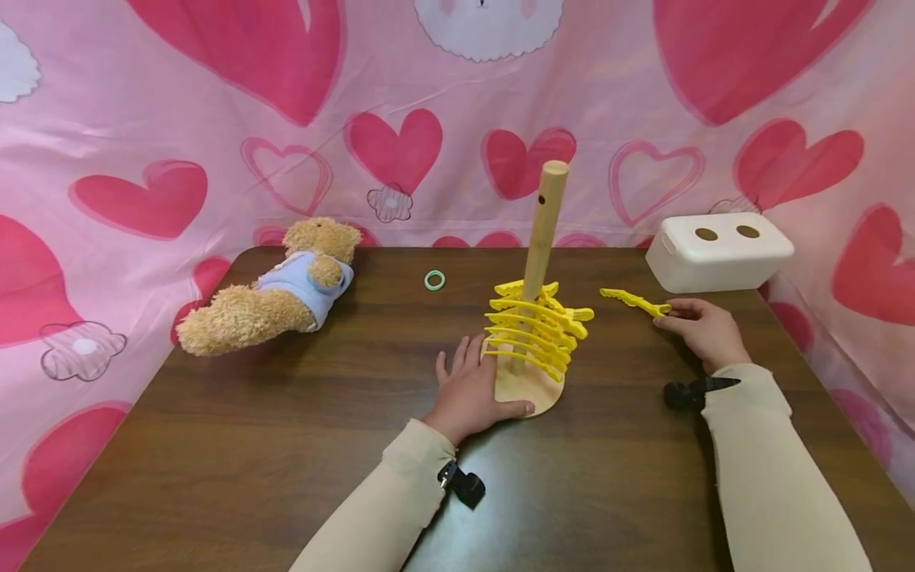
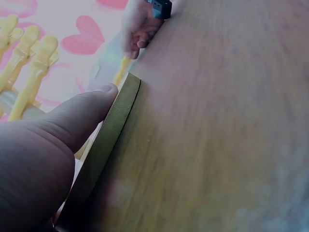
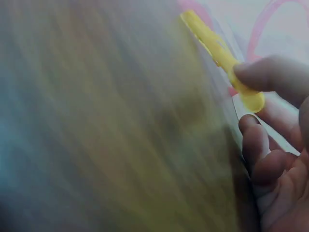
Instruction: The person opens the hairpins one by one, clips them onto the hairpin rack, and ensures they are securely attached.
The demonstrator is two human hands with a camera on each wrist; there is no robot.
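Note:
A round wooden base [image 1: 525,395] carries an upright wooden post [image 1: 546,222]. Several curved yellow plastic pieces [image 1: 534,327] are stacked around the post's lower part, their rounded ends pointing right. My left hand [image 1: 472,391] rests against the left side of the base, fingers extended and spread, with the thumb [image 2: 89,108] on the near rim. Over at the right, my right hand [image 1: 704,330] pinches one end of a long, thin yellow plastic piece [image 1: 632,300] between thumb and fingers. Its rounded end shows by the fingers in the right wrist view, and the rest points away.
At the back left a teddy bear [image 1: 300,286] in a blue shirt lies on the brown table [image 1: 286,453]. A small green ring [image 1: 434,280] lies behind the post, to its left. In the back right corner stands a white box [image 1: 722,258] with two round holes.

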